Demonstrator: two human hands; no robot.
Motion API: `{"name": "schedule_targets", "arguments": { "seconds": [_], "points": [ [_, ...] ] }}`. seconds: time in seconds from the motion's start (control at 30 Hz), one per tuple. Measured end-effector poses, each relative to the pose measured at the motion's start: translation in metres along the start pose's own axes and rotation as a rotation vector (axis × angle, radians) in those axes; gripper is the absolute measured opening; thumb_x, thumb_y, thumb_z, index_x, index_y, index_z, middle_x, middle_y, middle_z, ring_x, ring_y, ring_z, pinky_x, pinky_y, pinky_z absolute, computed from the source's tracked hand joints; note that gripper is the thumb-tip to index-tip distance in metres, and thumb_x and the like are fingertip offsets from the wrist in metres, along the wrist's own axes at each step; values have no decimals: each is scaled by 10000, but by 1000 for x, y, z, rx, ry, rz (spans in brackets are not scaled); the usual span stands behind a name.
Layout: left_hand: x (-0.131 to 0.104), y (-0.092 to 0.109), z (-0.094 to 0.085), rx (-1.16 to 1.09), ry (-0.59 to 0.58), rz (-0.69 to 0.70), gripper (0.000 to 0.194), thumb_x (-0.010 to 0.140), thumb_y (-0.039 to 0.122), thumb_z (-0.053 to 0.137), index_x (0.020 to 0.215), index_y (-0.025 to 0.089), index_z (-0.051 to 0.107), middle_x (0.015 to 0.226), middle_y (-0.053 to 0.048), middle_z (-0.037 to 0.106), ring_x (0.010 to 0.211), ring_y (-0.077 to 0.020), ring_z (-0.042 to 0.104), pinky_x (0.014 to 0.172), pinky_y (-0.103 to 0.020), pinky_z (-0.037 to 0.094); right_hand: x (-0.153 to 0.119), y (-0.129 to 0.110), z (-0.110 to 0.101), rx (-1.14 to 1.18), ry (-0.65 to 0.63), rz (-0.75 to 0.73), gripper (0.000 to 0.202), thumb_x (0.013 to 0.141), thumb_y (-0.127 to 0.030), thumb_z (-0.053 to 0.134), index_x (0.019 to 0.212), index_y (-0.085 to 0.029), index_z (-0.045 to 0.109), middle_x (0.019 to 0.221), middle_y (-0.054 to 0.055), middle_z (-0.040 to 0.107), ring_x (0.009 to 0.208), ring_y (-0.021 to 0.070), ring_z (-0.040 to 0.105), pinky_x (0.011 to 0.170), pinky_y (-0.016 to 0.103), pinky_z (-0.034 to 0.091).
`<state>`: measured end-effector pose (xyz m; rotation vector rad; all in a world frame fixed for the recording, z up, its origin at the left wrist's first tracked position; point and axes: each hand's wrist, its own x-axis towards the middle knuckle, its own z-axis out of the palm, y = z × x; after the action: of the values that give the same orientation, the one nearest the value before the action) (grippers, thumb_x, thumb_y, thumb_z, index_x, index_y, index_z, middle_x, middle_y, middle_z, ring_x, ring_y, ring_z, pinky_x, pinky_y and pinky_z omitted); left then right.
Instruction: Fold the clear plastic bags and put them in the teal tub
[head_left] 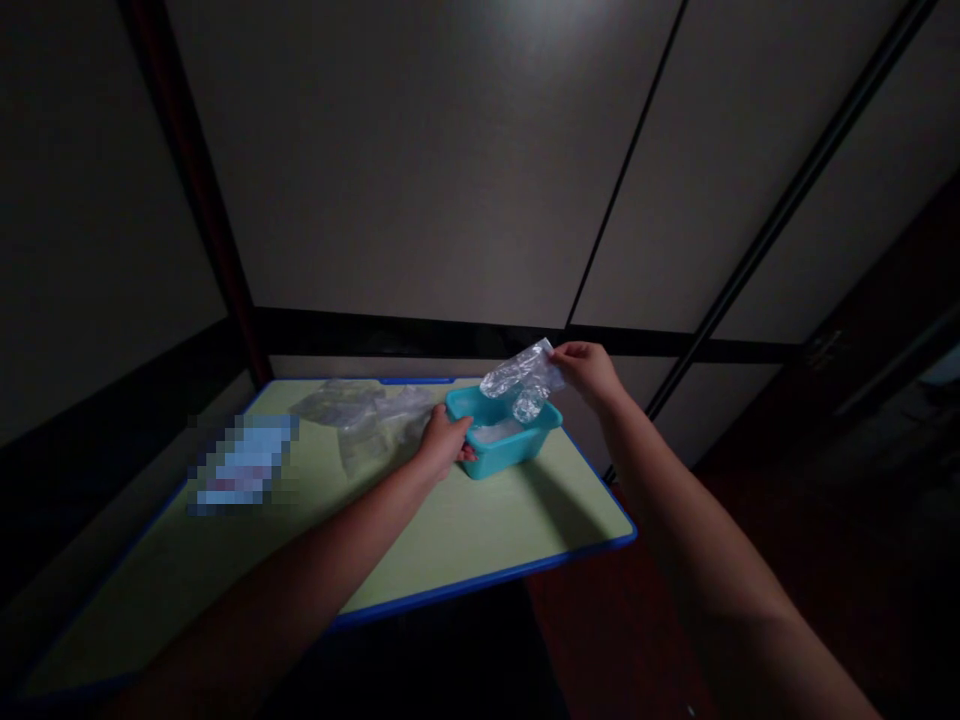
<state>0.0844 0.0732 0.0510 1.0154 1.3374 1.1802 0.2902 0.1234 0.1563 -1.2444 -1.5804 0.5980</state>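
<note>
A teal plastic basket (pixel 504 458) stands near the right end of the table. My left hand (pixel 442 442) is closed on its left side, thumb over the rim and fingers against the outside wall. Above the basket's right part, my right hand (pixel 589 368) pinches a crinkled clear plastic bag (pixel 521 372) by its upper right corner. The bag hangs down over the opening; whether anything is inside it I cannot tell. Something whitish (pixel 495 431) shows in the basket, too dim to name.
Crumpled clear plastic bags (pixel 386 415) lie on the table left of the basket. A blurred-out light blue flat item (pixel 247 465) is farther left. The pale table (pixel 427 540) has a blue edge and stands against panelled cupboard doors (pixel 420 180).
</note>
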Motion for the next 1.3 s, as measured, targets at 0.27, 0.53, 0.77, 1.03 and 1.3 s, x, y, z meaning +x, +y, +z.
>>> {"name": "schedule_targets", "arguments": {
  "seconds": [0.27, 0.53, 0.77, 1.03, 1.3],
  "points": [
    [-3, -9, -2, -92, 14, 28, 424, 869, 320, 506, 1237, 225, 318, 586, 84, 455, 377, -83, 479, 412, -228, 483, -1, 0, 46, -742, -32, -197, 183, 797, -306, 567, 708, -191, 677, 698, 78, 681, 599, 162, 568, 514, 253, 296],
    [-3, -17, -4, -146, -9, 71, 514, 836, 361, 567, 1261, 227, 311, 588, 78, 485, 389, -92, 500, 419, -231, 492, -11, -4, 61, -619, -120, -232, 195, 808, -301, 558, 687, -182, 655, 656, 77, 679, 580, 178, 598, 507, 250, 333],
    [3, -21, 0, -123, 14, 82, 490, 832, 363, 563, 1240, 220, 333, 546, 93, 484, 364, -104, 510, 390, -231, 485, -16, 28, 60, -682, -199, 24, 296, 856, -364, 499, 744, -134, 648, 691, 68, 682, 601, 151, 604, 493, 215, 348],
    [4, -21, 2, -133, 29, 64, 476, 841, 368, 549, 1238, 210, 339, 496, 100, 466, 345, -119, 507, 359, -236, 478, -16, 40, 62, -1032, -349, 111, 283, 854, -324, 502, 955, -123, 674, 914, 149, 691, 815, 209, 640, 626, 238, 409],
    [-1, -20, -1, -151, -7, 59, 414, 840, 398, 535, 1174, 211, 378, 518, 91, 476, 369, -112, 514, 380, -226, 479, -9, 46, 64, -1171, -463, 136, 394, 772, -406, 592, 997, -90, 658, 971, 205, 667, 890, 286, 638, 695, 310, 460]
  ]
}}
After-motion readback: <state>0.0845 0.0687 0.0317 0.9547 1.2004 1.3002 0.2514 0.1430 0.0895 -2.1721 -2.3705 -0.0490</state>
